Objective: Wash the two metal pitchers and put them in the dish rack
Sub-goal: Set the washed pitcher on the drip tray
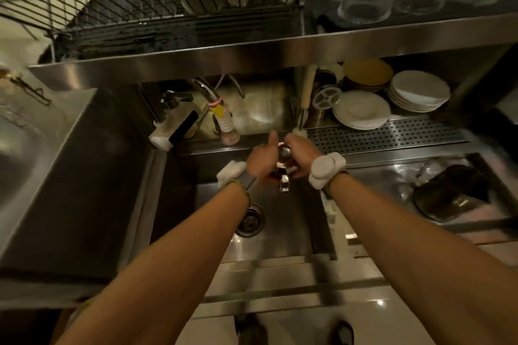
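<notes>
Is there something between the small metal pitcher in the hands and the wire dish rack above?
Yes. The long steel shelf edge runs between the small shiny metal pitcher and the dark wire dish rack above; the curved yellow-tagged tap stands close by.

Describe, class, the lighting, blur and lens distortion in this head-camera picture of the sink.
Head view: dim, warm yellowish light; the dish rack and glasses at the top are smeared by blur; the wide lens bows the steel shelf edge; glare spots sit on the sink floor and on the metal pitcher held between left hand and right hand.
</notes>
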The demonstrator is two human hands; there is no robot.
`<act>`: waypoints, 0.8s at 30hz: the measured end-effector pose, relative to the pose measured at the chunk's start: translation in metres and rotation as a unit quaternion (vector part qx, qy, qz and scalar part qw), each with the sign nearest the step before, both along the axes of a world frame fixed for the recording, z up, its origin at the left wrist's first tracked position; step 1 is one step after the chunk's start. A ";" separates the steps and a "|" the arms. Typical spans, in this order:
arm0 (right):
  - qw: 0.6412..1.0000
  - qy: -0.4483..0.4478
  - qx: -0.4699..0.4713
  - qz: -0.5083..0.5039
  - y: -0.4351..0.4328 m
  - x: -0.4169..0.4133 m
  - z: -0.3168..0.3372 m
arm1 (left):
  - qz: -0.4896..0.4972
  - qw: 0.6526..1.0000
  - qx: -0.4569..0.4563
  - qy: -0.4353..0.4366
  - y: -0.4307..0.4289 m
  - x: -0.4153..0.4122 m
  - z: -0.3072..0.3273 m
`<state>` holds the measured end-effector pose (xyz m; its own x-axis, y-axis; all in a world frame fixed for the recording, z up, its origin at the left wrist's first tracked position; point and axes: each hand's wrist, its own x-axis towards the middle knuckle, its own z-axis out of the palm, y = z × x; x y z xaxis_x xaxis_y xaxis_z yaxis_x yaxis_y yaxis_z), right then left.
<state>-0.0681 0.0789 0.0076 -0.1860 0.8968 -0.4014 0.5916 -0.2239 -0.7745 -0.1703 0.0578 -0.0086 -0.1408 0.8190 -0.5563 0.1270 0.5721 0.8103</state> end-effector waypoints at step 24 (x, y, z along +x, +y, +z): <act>0.998 -0.007 -0.048 -0.040 0.019 0.165 -0.040 | -0.074 0.991 -0.115 0.005 0.022 0.157 -0.023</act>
